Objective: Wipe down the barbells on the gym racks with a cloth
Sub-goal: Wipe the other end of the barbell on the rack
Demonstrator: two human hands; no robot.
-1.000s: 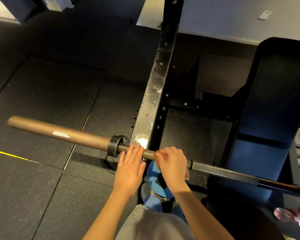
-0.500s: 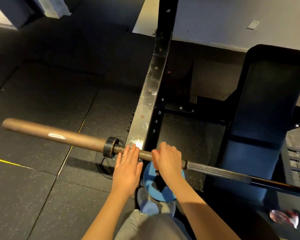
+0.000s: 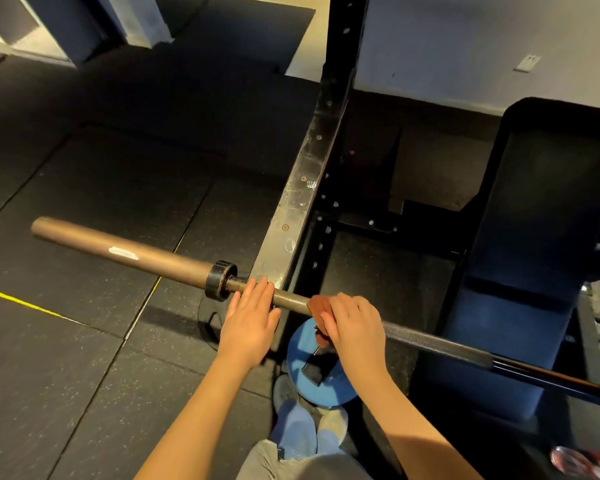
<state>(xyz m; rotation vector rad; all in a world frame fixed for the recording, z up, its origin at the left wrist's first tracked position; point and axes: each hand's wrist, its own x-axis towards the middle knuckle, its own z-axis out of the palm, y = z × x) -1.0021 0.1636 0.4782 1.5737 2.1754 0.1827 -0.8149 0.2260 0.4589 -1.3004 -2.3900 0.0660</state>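
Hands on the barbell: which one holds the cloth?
The right hand grips the brown cloth round the barbell; the left hand rests flat, bare.

floor [image 3: 84,341]: black rubber tiles, yellow line [image 3: 14,299]; wall [image 3: 465,46]: pale; bench [image 3: 534,237]: blue pad

This is looking like a gym: a barbell [image 3: 136,252] is resting across a black steel rack [image 3: 302,188], a padded blue bench [image 3: 534,237] is sitting right of that rack, and speckled rubber floor mats [image 3: 84,168] are spreading out left of it.
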